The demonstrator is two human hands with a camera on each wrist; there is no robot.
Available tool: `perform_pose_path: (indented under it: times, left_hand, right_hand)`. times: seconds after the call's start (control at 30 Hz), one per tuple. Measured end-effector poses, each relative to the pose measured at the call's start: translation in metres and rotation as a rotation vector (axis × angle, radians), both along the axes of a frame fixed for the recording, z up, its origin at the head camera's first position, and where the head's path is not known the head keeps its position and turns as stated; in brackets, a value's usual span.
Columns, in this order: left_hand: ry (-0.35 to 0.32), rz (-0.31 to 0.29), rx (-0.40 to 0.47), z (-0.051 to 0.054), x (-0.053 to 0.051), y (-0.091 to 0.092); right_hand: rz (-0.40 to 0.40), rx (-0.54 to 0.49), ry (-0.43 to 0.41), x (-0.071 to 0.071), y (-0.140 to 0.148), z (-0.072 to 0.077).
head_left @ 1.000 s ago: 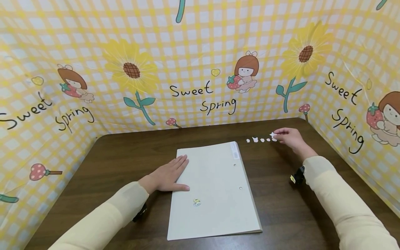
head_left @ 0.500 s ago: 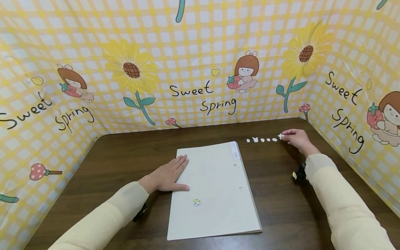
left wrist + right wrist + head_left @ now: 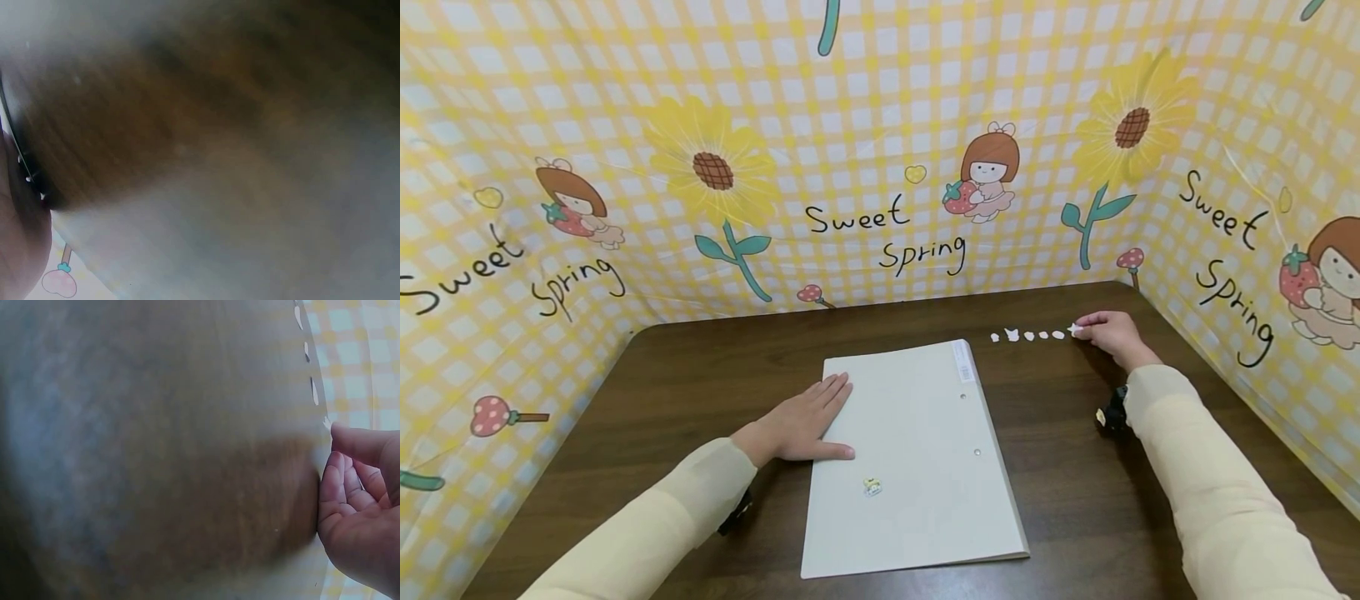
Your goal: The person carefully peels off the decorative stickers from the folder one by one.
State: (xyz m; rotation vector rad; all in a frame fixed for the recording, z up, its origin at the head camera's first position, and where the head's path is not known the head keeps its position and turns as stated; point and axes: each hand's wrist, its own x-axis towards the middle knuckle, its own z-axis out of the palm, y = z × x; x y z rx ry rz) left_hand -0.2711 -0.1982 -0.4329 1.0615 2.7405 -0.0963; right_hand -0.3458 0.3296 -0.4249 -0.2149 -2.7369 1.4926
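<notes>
In the head view, a small white star-shaped piece [image 3: 1072, 330] is pinched by the right hand [image 3: 1112, 337], its grip narrowed to thumb and fingertips, at two o'clock from the pale folder [image 3: 917, 525]. The folder's ten-o'clock edge is covered by the flat, straight-fingered left hand [image 3: 801, 421].

In the left wrist view, mostly blur is shown.

In the right wrist view, only a pointed white tip is seen beyond the thumb.

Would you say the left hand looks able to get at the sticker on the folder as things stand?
Probably yes: the left hand rests on the folder, the sticker lies near its thumb, and nothing shows between them.
</notes>
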Motion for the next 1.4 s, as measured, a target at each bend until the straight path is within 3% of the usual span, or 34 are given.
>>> perform_pose_path:
  times: [0.5,0.87,1.4]
  left_hand:
    - [0.001,-0.002,-0.001,-0.0016,-0.0008,-0.0012]
    - [0.003,-0.002,-0.011,0.0033,0.0007,-0.0006]
    - [-0.002,-0.008,0.0,0.0023,0.0007,-0.0002]
  right_hand:
    - [-0.014,0.132,0.031,0.0014,-0.0048,-0.0028]
    - [-0.016,0.14,0.024,0.0016,-0.0081,0.0008]
    - [0.002,0.139,-0.003,0.0034,-0.0031,-0.0026]
